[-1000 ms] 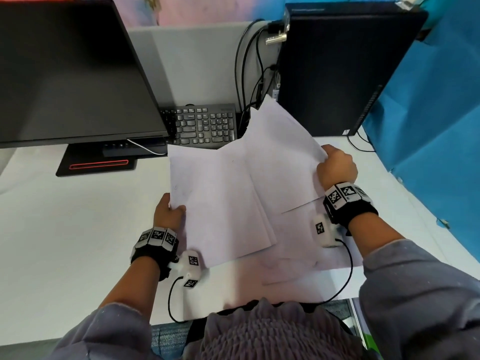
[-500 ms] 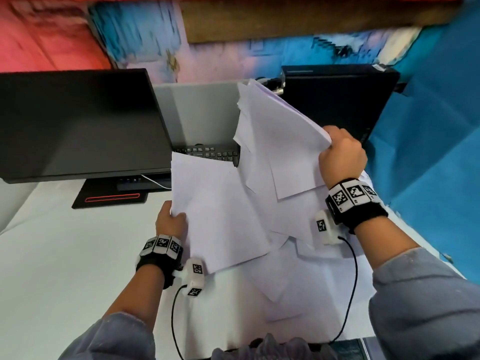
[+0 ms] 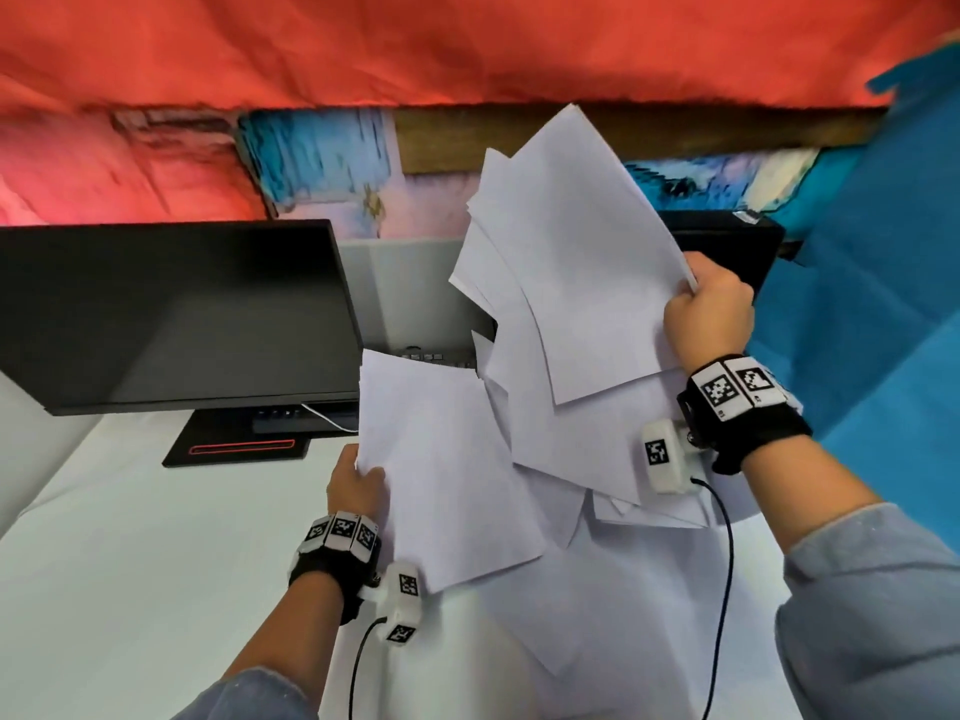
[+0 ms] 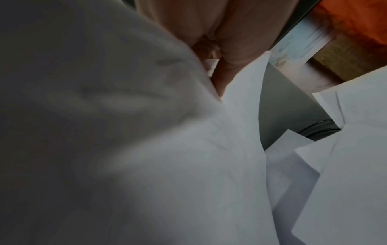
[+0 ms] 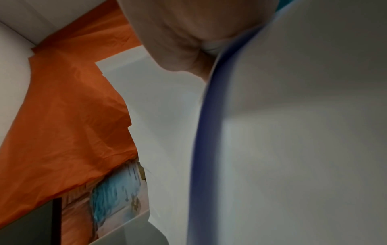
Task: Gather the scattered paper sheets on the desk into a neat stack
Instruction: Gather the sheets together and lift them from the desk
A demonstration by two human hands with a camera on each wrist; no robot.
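Several white paper sheets (image 3: 566,304) are fanned out and lifted upright in front of me. My right hand (image 3: 709,314) grips their right edge, raised above the desk. My left hand (image 3: 356,483) pinches the left edge of a lower sheet (image 3: 447,475) close to the desk. More sheets (image 3: 597,605) hang or lie below, toward me. In the left wrist view the fingers (image 4: 230,54) curl against a paper edge (image 4: 247,99). The right wrist view has the thumb (image 5: 180,46) pressed on the sheets (image 5: 171,116).
A dark monitor (image 3: 171,314) stands at the left on the white desk (image 3: 130,563), its base (image 3: 236,449) beneath it. A keyboard (image 3: 436,358) peeks out behind the papers. A black computer tower (image 3: 732,246) is at the back right, beside blue cloth (image 3: 883,304).
The right hand has lifted its bundle of sheets from the desk up to a near-upright fan. The left hand kept its hold on the lower sheet. My view has tilted upward.
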